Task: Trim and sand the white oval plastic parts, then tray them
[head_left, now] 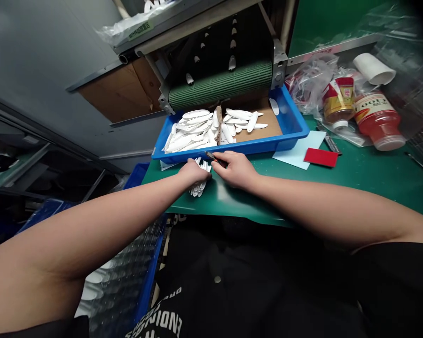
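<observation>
My left hand (194, 172) is closed around a bundle of white elongated plastic pieces (198, 188), whose ends stick out above and below the fingers. Close beside it, my right hand (237, 169) grips small pliers (210, 155) with dark metal jaws and orange and black handles, partly hidden by the fingers. The jaws point left, toward the bundle; whether they touch it I cannot tell. Just beyond both hands lies a blue tray (246, 147). Many loose white pieces (190, 131) fill its left side, and fewer lie on cardboard (268, 123) to the right of a cardboard divider (219, 123).
A green conveyor belt (222, 87) carrying several white pieces ends above the tray. On the green table (366, 180), right, are a red card (320, 157), pale blue paper (296, 152), a marker (332, 144), bottles (379, 117) and plastic bags (312, 80). A blue crate (150, 281) stands low at left.
</observation>
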A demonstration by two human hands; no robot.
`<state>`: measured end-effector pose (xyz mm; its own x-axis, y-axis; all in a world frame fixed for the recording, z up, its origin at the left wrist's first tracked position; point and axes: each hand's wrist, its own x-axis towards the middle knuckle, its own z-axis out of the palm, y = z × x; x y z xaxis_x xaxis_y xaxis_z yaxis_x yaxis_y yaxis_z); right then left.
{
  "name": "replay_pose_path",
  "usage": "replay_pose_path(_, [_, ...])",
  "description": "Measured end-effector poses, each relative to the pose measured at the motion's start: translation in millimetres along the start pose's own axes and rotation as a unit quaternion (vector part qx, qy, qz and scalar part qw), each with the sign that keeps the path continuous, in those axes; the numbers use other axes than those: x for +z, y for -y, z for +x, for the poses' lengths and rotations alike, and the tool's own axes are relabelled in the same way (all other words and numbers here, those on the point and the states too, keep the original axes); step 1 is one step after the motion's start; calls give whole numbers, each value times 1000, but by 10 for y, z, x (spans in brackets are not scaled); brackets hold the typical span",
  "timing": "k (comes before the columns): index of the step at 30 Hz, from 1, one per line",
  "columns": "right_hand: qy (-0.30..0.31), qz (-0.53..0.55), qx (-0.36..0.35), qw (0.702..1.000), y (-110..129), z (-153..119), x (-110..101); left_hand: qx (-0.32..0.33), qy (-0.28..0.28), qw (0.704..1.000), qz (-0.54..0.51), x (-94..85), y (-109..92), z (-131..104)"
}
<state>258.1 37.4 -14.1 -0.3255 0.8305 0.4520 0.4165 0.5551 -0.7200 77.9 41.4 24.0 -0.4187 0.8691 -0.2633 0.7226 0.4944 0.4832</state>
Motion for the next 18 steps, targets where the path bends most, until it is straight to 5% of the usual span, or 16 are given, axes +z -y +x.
replay_pose_path(6, [4, -3, 21, 1000, -31, -14, -9, -9, 1, 996, -86, -167, 359, 19])
replay_pose_path(9, [3, 10, 25, 1000, -9, -42, -18, -38, -6, 985, -169, -452, 737, -16])
replay_pose_path(13, [15, -7, 53, 998, 3, -65, -17, -109, -53, 949, -291, -1202, 1604, -221])
replay_pose_path(18, [24, -21, 109, 994, -89, -121, 1, -259, -199, 862, -387, -2156, 2973, -860])
